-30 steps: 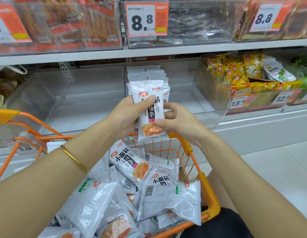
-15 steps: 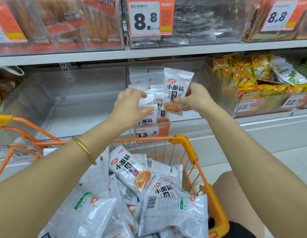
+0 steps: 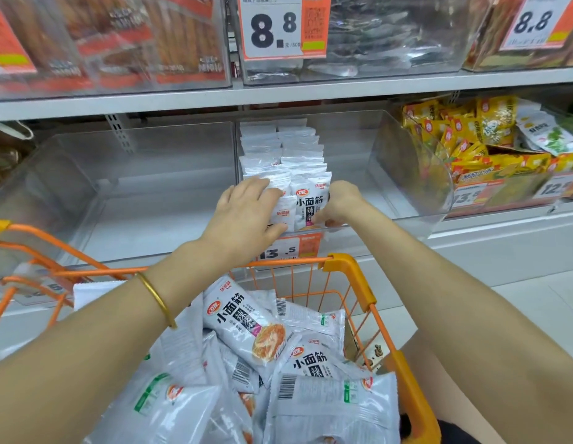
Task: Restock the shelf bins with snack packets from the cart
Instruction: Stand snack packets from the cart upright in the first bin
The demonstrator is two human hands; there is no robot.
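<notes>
Restocking, as I see it: left hand [image 3: 246, 216], fingers flat and together, steadies packet row [image 3: 280, 149] in clear bin [image 3: 406, 174]; right hand [image 3: 338, 205] pinches front packet [image 3: 310, 205] edge. Best seat it upright, label forward. More packets in cart [image 3: 349, 267].

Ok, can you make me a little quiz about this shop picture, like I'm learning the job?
1. True or false: the cart holding the white packets is blue.
2. The price tag on the bin where the right hand grips the front packet reads: A) 8.8 B) 13.5 C) 20.
3. Fill in: the gold bangle is on the ___ wrist.
Key: 1 false, it is orange; 2 B; 3 left.
</notes>
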